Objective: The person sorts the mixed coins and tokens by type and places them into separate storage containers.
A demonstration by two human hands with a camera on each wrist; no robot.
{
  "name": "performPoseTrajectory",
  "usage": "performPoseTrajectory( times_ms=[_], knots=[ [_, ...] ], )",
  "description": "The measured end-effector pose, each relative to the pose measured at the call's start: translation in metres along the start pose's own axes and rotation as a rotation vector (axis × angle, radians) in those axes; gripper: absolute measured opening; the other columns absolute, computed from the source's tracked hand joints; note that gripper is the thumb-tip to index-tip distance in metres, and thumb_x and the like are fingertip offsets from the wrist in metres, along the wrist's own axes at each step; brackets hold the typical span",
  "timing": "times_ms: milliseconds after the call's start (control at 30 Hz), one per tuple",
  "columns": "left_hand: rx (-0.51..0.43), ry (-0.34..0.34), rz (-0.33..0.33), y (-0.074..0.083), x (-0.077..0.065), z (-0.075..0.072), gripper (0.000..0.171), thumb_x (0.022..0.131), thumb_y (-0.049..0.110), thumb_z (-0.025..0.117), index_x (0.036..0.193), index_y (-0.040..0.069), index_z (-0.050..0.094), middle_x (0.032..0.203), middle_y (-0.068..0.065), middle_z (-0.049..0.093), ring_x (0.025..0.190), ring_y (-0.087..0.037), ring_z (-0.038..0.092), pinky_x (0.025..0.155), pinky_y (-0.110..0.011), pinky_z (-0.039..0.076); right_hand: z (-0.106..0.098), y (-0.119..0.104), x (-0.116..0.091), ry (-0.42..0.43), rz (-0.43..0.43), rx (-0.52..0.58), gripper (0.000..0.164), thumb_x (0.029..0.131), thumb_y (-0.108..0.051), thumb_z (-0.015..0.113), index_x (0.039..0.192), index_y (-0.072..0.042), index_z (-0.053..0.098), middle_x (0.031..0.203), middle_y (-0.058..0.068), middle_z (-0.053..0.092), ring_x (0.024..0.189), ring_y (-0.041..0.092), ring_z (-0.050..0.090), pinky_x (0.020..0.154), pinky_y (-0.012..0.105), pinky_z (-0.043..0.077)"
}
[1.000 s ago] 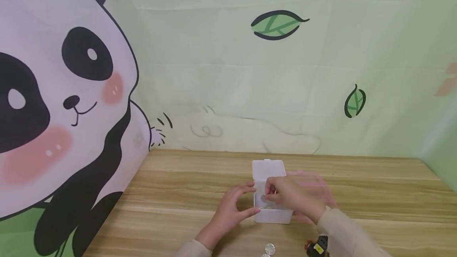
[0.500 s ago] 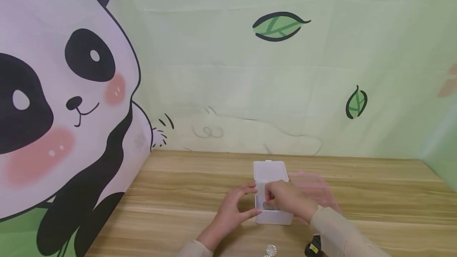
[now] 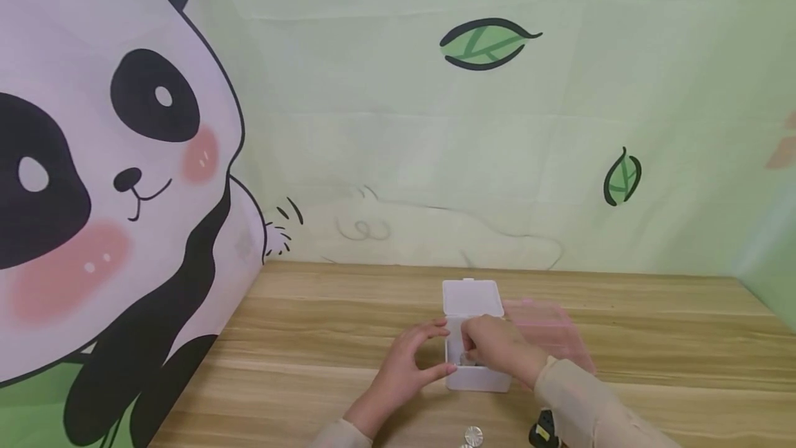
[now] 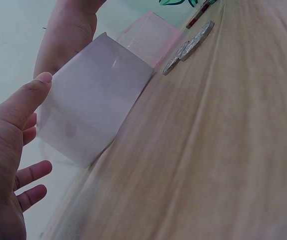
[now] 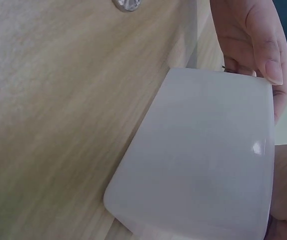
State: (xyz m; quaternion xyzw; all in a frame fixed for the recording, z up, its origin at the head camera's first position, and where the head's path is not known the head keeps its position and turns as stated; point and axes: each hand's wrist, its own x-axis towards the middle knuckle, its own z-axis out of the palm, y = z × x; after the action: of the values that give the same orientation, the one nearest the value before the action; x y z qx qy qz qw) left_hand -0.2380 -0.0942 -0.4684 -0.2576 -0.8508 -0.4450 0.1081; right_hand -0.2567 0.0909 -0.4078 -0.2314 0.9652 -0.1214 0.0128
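A small white plastic box [image 3: 477, 379] stands on the wooden table with its hinged lid [image 3: 470, 297] raised at the back. My left hand [image 3: 401, 359] holds its left side, thumb on the near rim and fingertips at the far left edge; in the left wrist view the lower fingers spread free of the wall. My right hand [image 3: 499, 346] reaches into the box with bent fingers, pinching a small round silvery disc [image 3: 464, 359] low inside. The fingers cover most of the disc and the box's inside. Two more silvery ridged discs [image 4: 197, 41] lie in front of the box.
A translucent pink container [image 3: 555, 329] sits behind the right forearm, right of the box. A black object with a yellow label [image 3: 544, 430] lies near the front, partly covered by the right sleeve. A printed fabric backdrop [image 3: 398, 123] closes off the table's back.
My right hand has moved down deeper into the box with the disc, and its forearm has shifted slightly left. The left hand keeps its hold on the box.
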Motion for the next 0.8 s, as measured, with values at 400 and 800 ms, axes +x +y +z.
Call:
performPoseTrajectory(
  times_ms=[400, 800],
  knots=[
    [-0.013, 0.002, -0.007, 0.0008, -0.0003, -0.0004, 0.046, 0.08, 0.034, 0.076, 0.12, 0.019, 0.061, 0.14, 0.005, 0.055, 0.131, -0.024, 0.049, 0.109, -0.05, 0.038, -0.0015, 0.0006, -0.0012, 0.047, -0.032, -0.044, 0.026, 0.075, -0.007, 0.077, 0.066, -0.013, 0.054, 0.061, -0.004, 0.054, 0.058, 0.014, 0.047, 0.058, 0.036, 0.042],
    [-0.013, 0.001, -0.008, 0.0013, -0.0008, -0.0009, 0.046, 0.08, 0.033, 0.076, 0.121, 0.017, 0.061, 0.141, 0.004, 0.055, 0.131, -0.025, 0.05, 0.109, -0.052, 0.037, -0.0046, 0.0042, -0.004, 0.047, -0.073, -0.004, 0.024, 0.078, -0.009, 0.076, 0.068, -0.012, 0.054, 0.061, -0.005, 0.052, 0.057, 0.01, 0.044, 0.053, 0.024, 0.037]
  ],
)
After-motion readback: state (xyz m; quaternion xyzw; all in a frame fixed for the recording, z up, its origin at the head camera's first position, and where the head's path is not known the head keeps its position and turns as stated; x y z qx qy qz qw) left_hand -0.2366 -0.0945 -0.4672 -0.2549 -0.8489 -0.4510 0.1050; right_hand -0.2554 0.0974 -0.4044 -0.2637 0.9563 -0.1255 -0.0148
